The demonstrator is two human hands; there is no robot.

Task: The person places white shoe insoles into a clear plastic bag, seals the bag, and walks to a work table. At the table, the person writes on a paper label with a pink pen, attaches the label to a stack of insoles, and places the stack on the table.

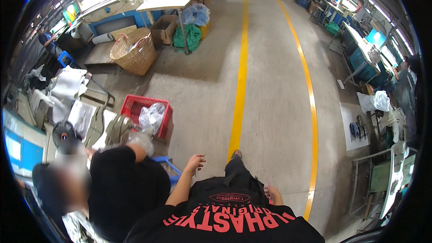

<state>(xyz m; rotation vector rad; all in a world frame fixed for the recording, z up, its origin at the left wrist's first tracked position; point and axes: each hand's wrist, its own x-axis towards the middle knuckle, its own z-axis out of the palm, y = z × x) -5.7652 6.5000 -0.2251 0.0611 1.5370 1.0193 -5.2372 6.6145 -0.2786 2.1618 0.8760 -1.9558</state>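
Observation:
My left hand hangs out in front of my left side, above the grey floor, its fingers loosely bent and apart. No object shows in it. Close to my right hip, my right hand has curled fingers, partly hidden by my black shirt. Whether it holds some small thing, I cannot make out. Nearest to my left hand are a blue stool and a seated person in black. A red plastic crate with clear plastic bags lies beyond them.
Two yellow lines, one left and one right, run along the walkway. A wicker basket, a cardboard box and a green bag stand at the left. Worktables and a metal-framed stand line the right.

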